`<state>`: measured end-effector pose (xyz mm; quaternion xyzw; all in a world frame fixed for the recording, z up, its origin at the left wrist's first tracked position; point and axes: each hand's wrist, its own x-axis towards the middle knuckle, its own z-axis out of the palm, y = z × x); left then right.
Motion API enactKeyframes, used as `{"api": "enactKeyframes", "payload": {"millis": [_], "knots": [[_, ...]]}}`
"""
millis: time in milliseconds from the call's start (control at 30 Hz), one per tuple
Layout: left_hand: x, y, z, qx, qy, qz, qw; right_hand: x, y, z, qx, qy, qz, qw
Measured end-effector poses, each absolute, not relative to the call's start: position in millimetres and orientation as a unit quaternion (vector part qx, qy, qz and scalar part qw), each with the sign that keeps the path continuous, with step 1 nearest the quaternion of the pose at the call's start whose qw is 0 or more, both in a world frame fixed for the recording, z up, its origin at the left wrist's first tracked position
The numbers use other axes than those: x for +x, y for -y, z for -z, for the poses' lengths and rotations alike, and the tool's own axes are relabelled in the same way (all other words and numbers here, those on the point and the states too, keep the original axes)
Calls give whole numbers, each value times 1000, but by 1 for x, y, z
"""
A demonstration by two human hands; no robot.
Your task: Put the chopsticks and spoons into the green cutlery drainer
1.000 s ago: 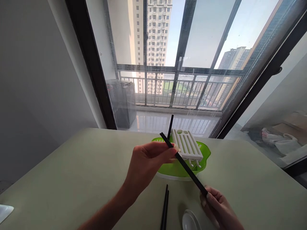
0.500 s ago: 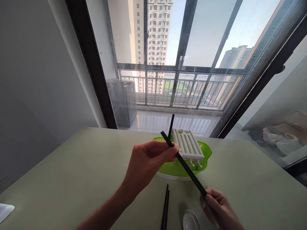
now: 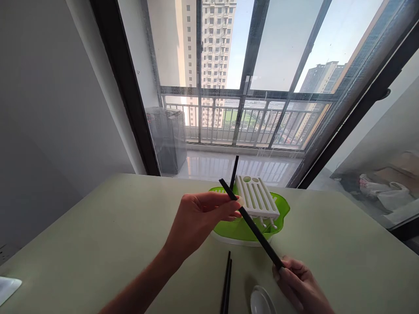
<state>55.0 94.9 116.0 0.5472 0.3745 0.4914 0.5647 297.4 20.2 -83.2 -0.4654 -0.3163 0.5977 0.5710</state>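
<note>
Both hands hold a pair of black chopsticks (image 3: pixel 257 233) slantwise above the table. My left hand (image 3: pixel 204 218) pinches them near their upper left end, between thumb and fingers. At the lower right end, the fingers of my right hand (image 3: pixel 299 281) are closed round them. Behind my left hand sits a green drainer basket (image 3: pixel 280 207) with a white base, partly covered by the hand. A white slotted rack (image 3: pixel 258 196) leans in it, and another black chopstick (image 3: pixel 234 171) stands upright beside the rack. More black chopsticks (image 3: pixel 226 283) lie on the table below.
White dishes (image 3: pixel 260 301) sit at the bottom edge, left of my right hand. A white object (image 3: pixel 8 285) is cut off at the far left. The pale table (image 3: pixel 114 235) runs up to a glass door, with a balcony railing beyond.
The two hands and the chopsticks between them stay almost in place. The whole view shifts very slightly; nothing is let go or picked up.
</note>
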Motion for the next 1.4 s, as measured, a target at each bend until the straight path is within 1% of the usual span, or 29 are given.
{"api": "enactKeyframes", "payload": {"millis": [167, 300, 433, 833, 1067, 1267, 1400], "knots": [[55, -94, -117, 544, -368, -497, 567, 300, -24, 86, -450, 328, -609, 565], [56, -94, -116, 540, -365, -503, 568, 295, -23, 80, -457, 298, -597, 588], [57, -92, -116, 534, -371, -507, 566, 290, -23, 75, -430, 291, -605, 603], [61, -89, -114, 521, -359, -531, 564, 289, -21, 70, -437, 273, -606, 606], [62, -90, -112, 520, -359, -532, 563, 297, -25, 82, -443, 282, -602, 601], [61, -89, -114, 534, -363, -525, 554, 310, -28, 101, -420, 315, -625, 577], [59, -88, -117, 547, -369, -516, 546, 310, -29, 107, -417, 312, -631, 575]]}}
